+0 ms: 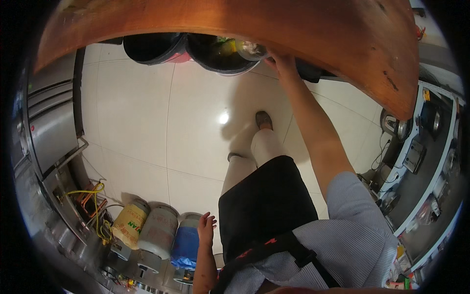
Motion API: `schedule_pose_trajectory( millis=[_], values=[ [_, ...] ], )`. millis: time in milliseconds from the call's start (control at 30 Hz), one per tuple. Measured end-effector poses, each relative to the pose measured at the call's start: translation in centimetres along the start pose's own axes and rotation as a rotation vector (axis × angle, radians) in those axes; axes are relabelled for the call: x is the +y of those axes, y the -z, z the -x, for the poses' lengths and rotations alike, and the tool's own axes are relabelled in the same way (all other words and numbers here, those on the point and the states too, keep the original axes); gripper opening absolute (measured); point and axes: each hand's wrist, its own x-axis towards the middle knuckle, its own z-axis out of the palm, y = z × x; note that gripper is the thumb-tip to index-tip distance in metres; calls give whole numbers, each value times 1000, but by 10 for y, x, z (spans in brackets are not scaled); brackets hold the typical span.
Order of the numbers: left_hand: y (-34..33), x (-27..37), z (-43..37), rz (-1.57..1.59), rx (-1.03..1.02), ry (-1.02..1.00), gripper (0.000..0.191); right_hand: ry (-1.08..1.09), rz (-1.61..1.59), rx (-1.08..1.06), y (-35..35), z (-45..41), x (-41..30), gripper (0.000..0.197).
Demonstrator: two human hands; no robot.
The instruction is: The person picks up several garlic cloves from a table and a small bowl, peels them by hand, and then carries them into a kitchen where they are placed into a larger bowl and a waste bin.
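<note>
My right hand point(282, 60) reaches under the edge of a thick wooden slab point(205, 18) and grips a clear bowl point(253, 51) by its rim; part of the hand and bowl is hidden by the wood. Pale contents show in the bowl, which is over a bin with a black liner point(220, 66). Yellow and green scraps point(228, 47) lie inside that bin. Beside it stands a second black-lined bin point(150, 51), its inside dark. My left hand point(207, 226) hangs low at my side, fingers apart, holding nothing.
Three gas cylinders point(158, 228), one in a yellow cover and one in blue, stand behind me on the left. Stainless steel kitchen equipment point(55, 136) lines the left side. A shelf rack point(437, 147) with appliances and cords runs along the right, over a tiled floor point(128, 110).
</note>
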Motion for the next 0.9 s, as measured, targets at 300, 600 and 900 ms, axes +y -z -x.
schedule_pose_trajectory(
  millis=[300, 600, 900],
  values=[
    [11, -12, -6, -36, -8, 20, 33, 23, -407, -237, 33, 3, 13, 40],
    [12, -12, -8, -41, 16, 23, 34, 127, -59, -141, 6, 3, 11, 53],
    [13, -17, -13, -62, 19, 16, 32, 98, -4, -63, 8, -6, 20, 55]
  ],
)
